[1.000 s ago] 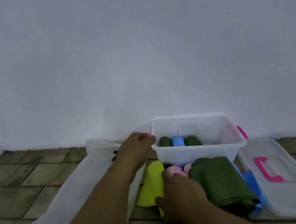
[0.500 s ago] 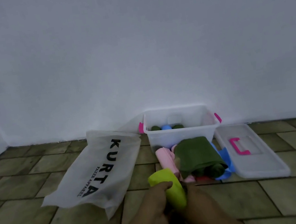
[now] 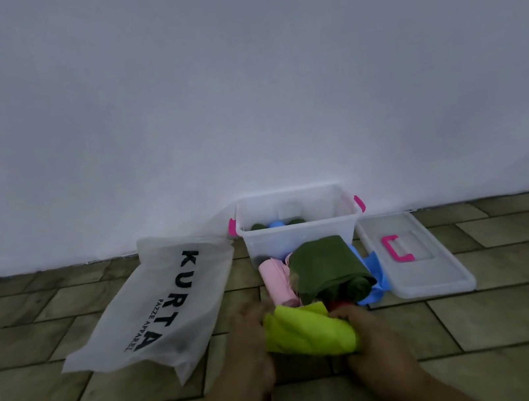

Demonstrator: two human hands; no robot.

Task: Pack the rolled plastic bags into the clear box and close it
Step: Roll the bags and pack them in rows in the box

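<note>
Floor (image 3: 503,318) tiles free at right and near edge. KURTA bag (image 3: 156,314) flat, left. Clear box (image 3: 296,236) open at wall, 3 rolls (image 3: 275,224) inside; lid (image 3: 436,273) beside it, right. Yellow-green bag (image 3: 306,332) before pile (image 3: 328,264): my right hand (image 3: 374,335) grips one end, left hand (image 3: 249,341) at other end, blurred, grip unclear.

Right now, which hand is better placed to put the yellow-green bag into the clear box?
Probably the right. The right hand curls round one end of the yellow-green bag, while the left hand, blurred, only meets its other side. The clear box stands ahead, about equally far from both.
</note>
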